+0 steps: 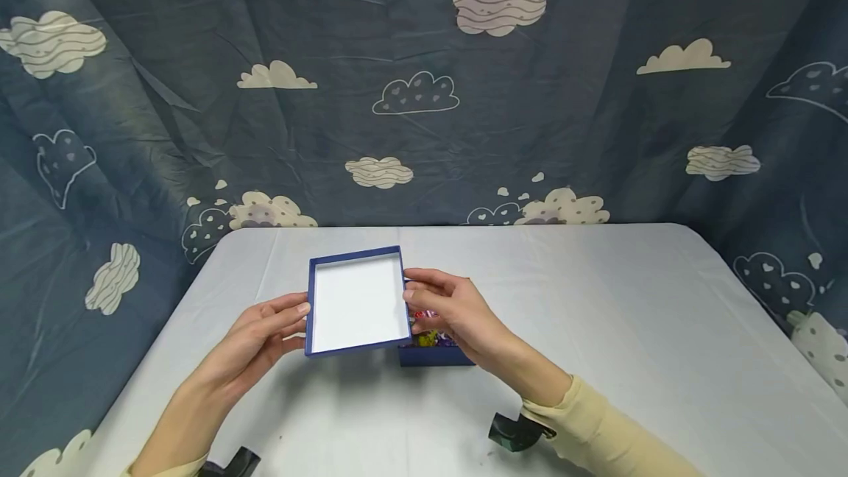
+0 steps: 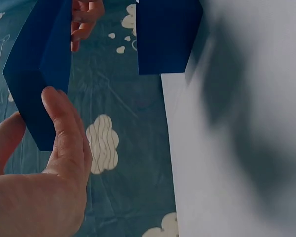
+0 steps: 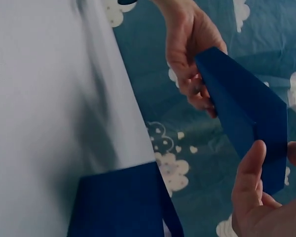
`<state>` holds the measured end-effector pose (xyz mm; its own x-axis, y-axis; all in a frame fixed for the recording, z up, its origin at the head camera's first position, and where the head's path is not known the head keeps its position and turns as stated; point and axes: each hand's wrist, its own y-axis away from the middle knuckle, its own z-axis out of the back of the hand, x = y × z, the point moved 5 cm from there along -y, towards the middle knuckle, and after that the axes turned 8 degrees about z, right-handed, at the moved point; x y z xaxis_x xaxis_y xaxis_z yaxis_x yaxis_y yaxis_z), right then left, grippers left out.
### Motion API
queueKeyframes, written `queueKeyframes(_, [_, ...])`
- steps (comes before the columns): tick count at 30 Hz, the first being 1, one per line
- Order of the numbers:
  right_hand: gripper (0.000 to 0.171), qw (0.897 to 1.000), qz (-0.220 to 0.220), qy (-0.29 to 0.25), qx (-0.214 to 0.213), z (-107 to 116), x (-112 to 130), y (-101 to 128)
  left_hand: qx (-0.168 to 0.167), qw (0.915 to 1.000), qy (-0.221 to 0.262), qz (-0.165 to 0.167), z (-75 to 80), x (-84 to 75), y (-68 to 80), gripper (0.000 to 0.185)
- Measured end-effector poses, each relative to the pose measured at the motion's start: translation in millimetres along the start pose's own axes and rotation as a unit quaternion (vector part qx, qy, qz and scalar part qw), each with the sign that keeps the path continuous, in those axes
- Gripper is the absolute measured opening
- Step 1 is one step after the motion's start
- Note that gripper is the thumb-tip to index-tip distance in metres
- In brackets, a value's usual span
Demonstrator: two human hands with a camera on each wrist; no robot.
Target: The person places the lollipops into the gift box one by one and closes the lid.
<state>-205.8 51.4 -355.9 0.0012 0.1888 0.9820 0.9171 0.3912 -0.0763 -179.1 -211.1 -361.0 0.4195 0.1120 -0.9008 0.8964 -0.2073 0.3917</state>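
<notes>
A square blue box lid (image 1: 360,302) with a white inside is held up above the table, its hollow side facing the head camera. My left hand (image 1: 255,341) grips its left edge between thumb and fingers, and my right hand (image 1: 457,315) pinches the right edge. Behind the right hand, a blue box (image 1: 436,356) stands on the table with shiny, colourful wrapped pieces (image 1: 427,338) inside, partly hidden by the lid and hand. Both wrist views show the lid's blue outside (image 2: 32,94) in the fingers, raised clear of the box (image 3: 121,202).
A white cloth covers the table (image 1: 596,315). Around its back and sides hangs a dark blue curtain (image 1: 411,35) with cloud prints. Black wrist mounts (image 1: 517,433) sit at both of my wrists, near the table surface.
</notes>
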Motion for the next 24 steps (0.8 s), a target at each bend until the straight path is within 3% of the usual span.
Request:
queueKeyframes(13, [0.046,0.998,0.009,0.069,0.000,34.0,13.5,5.9,-0.011,0.9974,-0.065,-0.029,-27.7,-11.5,-18.6,0.054])
queueKeyframes(24, [0.045,0.998,0.030,0.047,-0.002,50.3,21.8,14.0,0.021,0.9938,-0.086,-0.068,-48.8,-18.7,-24.9,0.053])
